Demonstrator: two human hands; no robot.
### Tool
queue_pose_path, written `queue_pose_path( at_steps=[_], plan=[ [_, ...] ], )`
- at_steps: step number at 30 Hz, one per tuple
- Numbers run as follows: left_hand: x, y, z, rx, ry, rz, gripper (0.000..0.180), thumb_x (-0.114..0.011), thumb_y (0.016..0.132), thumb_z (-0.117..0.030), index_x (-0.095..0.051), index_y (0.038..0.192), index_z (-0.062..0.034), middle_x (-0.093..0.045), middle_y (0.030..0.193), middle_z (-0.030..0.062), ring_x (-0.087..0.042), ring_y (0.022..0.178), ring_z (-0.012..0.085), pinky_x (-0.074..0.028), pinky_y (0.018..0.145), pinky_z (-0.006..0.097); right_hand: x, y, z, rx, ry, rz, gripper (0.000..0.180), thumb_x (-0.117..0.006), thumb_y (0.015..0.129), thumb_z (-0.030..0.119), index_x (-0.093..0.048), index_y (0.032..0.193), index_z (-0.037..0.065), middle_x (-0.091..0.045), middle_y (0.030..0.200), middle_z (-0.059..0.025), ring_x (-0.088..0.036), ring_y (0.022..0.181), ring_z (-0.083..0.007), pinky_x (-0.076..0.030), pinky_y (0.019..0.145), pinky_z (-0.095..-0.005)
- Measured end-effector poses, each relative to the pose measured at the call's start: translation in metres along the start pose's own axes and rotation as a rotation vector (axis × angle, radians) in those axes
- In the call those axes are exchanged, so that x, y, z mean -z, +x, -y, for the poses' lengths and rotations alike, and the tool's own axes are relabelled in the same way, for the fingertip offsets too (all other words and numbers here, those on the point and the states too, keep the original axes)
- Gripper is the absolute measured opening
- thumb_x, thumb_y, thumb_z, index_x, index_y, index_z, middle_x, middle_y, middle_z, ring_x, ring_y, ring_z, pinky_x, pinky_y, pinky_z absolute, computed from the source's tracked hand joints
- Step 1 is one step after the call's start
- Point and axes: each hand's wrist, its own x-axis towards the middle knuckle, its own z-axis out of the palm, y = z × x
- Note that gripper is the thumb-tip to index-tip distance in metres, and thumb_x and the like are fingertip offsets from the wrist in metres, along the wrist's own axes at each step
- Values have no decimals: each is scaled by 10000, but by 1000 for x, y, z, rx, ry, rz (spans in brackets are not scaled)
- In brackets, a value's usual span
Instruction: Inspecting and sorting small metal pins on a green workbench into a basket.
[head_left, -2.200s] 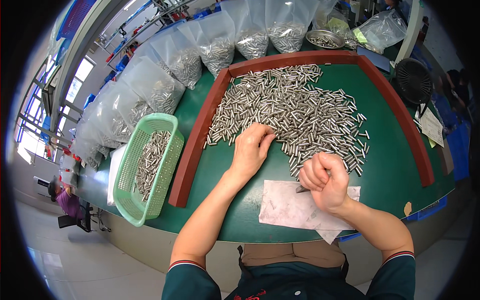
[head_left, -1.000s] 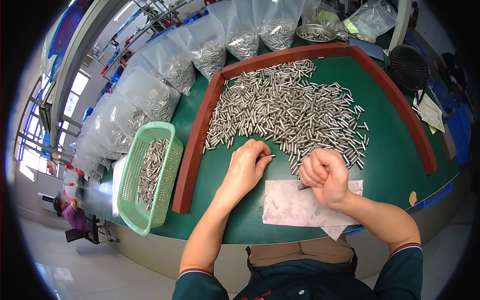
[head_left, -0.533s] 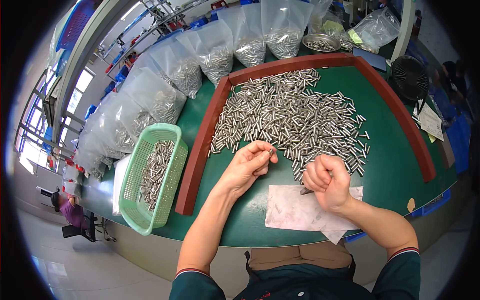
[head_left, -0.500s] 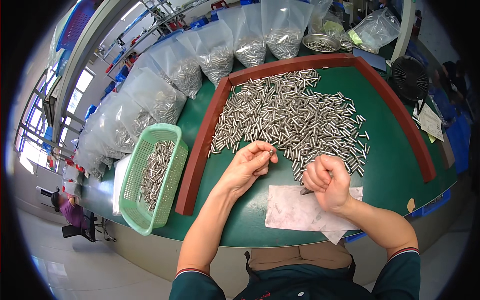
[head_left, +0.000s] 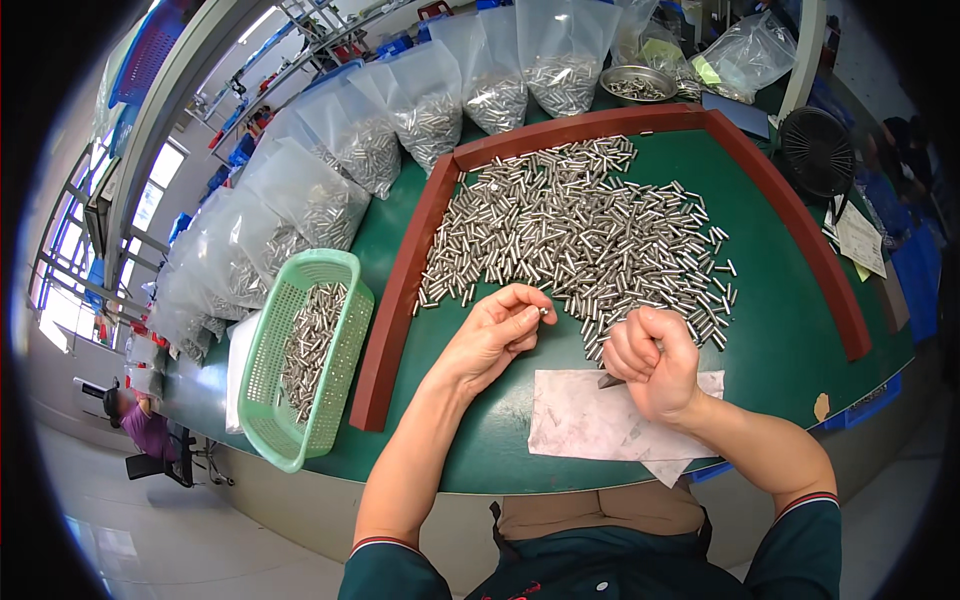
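A heap of small shiny metal pins is spread over the green table in front of me. At the heap's near edge, my left hand pinches a small metal pin between thumb and forefinger, end toward the right. My right hand is closed in a fist just to its right, above a stained white cloth. From under that fist pokes a dark, narrow end of an object; the rest is hidden in the fingers. The two hands are apart.
A red-brown raised border frames the heap. Left of it stands a green basket holding more pins. Clear bags of pins line the table's far and left edges. A metal bowl and black fan stand at the far right.
Both hands keep nearly the same place and grip. The whole view has shifted very slightly; the heap looks unchanged.
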Motion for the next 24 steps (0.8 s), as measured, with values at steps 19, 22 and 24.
queue_pose_path(
  at_steps=[19,22,24],
  plan=[
    [-51,-22,8,-21,1228,8,126,-619,706,-47,-514,681,17,-456,491,42,-410,431,107,-335,417,262,4,1,-3,18,26,103,391,-369,834,155,-268,463,85,-280,436,11,-224,413,-76,-194,410,-238],
    [-52,-23,8,0,1213,-1,125,-625,704,-39,-517,675,15,-449,489,28,-396,432,92,-329,416,256,3,2,-7,33,-6,89,393,-363,835,176,-273,461,93,-272,421,9,-212,397,-83,-190,403,-244],
    [-53,-23,9,19,1217,-8,125,-625,707,-40,-520,667,12,-444,491,15,-383,440,78,-323,415,249,3,1,-8,46,-30,78,391,-356,830,193,-275,459,102,-265,404,6,-195,376,-90,-183,394,-250]
  ],
)
